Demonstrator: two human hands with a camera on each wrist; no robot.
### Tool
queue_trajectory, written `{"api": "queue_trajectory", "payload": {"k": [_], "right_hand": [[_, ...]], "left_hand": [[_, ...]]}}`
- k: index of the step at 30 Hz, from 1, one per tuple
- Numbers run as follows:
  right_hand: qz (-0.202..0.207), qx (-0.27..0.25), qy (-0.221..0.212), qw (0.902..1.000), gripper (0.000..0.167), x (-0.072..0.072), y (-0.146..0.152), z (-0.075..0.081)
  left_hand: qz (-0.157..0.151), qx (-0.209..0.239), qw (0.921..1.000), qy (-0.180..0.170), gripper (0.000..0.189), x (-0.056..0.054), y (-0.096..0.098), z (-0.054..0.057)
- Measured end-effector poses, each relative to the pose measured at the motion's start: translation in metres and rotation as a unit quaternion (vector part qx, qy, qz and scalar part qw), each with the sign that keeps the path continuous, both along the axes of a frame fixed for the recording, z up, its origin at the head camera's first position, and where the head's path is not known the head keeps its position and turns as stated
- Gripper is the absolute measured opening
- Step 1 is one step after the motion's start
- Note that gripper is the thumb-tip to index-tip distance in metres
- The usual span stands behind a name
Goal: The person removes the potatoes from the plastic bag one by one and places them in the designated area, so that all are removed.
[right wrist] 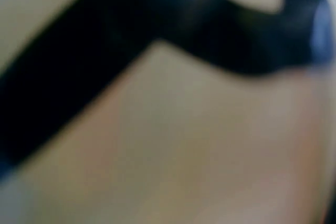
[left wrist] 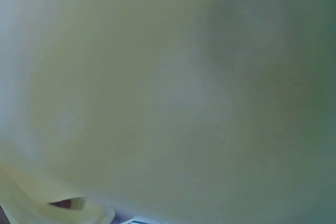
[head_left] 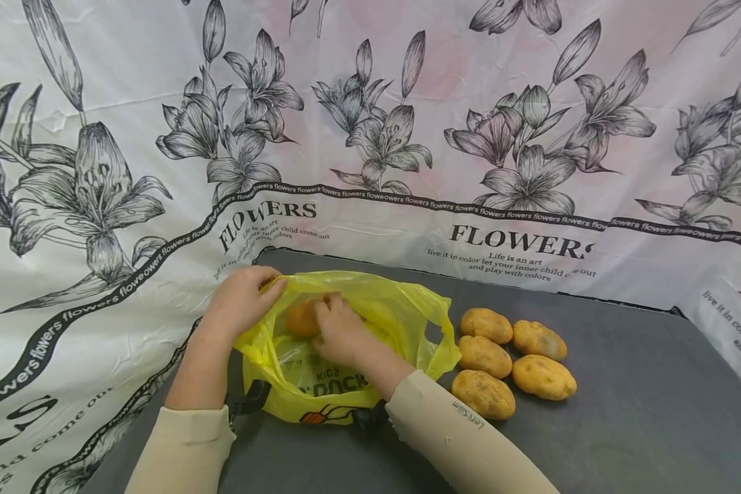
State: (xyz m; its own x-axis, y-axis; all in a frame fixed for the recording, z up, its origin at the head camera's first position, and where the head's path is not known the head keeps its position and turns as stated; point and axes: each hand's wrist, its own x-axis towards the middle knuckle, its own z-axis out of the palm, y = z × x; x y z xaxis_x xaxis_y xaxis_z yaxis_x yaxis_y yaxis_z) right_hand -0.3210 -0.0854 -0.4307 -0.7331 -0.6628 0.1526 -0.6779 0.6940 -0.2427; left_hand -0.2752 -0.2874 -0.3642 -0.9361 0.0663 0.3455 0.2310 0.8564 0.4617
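A yellow plastic bag lies on the dark table with its mouth held wide. My left hand pinches the bag's rim at the left, thumb toward the inside. Down in the opening, my right hand grips a rounded orange-brown potato by its right side; the bag and fingers hide part of it. Several more potatoes lie close together just right of the bag. Both wrist views are too blurred and blocked to show the hands' work.
The dark grey table reaches to a white cloth backdrop printed with flowers, which also hangs along the left side. Black straps or cords show by the wrists, near the bag's front edge.
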Motion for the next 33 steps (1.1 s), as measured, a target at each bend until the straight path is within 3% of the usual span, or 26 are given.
{"api": "queue_trajectory", "payload": {"k": [7,15,19,27,33], "right_hand": [[-0.034,-0.037,0.005,0.9987,0.044,0.002,0.000,0.001],[-0.059,-0.043,-0.027,0.9970,0.063,0.002,0.006,0.000],[-0.049,-0.077,-0.049,0.9946,0.060,0.005,0.017,0.002],[-0.033,-0.132,-0.117,0.9838,0.051,0.020,0.051,0.020],[0.020,-0.175,-0.177,0.9683,0.042,0.034,0.079,0.035]], "left_hand": [[-0.026,0.048,0.9985,-0.003,0.028,0.001,-0.003,0.000],[-0.061,0.089,0.9941,-0.012,0.029,0.003,-0.005,0.002],[-0.060,0.090,0.9940,-0.019,0.030,0.005,-0.005,0.003],[-0.053,0.073,0.9957,-0.019,0.029,0.007,-0.003,0.004],[-0.051,0.069,0.9960,-0.024,0.032,0.008,-0.002,0.003]]}}
